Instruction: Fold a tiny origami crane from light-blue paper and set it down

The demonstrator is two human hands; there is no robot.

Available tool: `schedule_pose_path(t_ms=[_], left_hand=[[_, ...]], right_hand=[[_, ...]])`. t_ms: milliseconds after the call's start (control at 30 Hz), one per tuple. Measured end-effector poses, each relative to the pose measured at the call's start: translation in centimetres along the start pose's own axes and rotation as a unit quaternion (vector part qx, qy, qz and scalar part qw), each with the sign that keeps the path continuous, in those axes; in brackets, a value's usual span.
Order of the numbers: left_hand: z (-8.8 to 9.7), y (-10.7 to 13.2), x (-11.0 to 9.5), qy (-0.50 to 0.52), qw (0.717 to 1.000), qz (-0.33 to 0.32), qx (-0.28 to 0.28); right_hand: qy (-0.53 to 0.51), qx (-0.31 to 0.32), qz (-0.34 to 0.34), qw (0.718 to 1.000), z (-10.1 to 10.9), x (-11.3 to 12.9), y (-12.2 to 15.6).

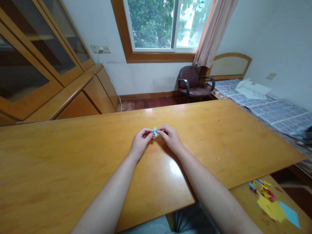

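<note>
A small folded piece of light blue paper sits between my two hands over the middle of a long wooden table. My left hand pinches its left side with closed fingertips. On the other side, my right hand pinches it the same way. Both wrists rest on or just above the tabletop. Most of the paper is hidden by my fingers; only a small pointed tip shows.
A lower stool or side surface at the bottom right carries yellow and blue paper sheets and several coloured scraps. A wooden cabinet lines the left wall. A dark armchair and a bed stand beyond the table.
</note>
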State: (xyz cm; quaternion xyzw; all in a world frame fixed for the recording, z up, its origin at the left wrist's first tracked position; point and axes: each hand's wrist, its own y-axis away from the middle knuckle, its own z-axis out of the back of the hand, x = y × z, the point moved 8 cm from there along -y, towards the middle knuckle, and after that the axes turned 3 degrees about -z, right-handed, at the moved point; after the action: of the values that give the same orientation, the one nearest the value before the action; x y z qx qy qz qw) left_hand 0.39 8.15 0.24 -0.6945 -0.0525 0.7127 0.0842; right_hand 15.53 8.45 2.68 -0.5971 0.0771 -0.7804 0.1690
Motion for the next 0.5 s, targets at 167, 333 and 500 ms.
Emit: schedule_pose_path(t_ms=[167, 333, 500], left_hand=[[0.07, 0.04, -0.18, -0.007, 1.000, -0.008, -0.002], [0.08, -0.02, -0.20, -0.004, 1.000, -0.005, -0.006], [0.17, -0.08, -0.06, 0.003, 1.000, -0.006, -0.010]], right_hand=[[0.015, -0.001, 0.002, 1.000, 0.03, 0.03, -0.01], [0.023, -0.002, 0.003, 1.000, -0.01, -0.08, 0.02], [0.013, -0.003, 0.004, 1.000, -0.13, -0.24, 0.10]])
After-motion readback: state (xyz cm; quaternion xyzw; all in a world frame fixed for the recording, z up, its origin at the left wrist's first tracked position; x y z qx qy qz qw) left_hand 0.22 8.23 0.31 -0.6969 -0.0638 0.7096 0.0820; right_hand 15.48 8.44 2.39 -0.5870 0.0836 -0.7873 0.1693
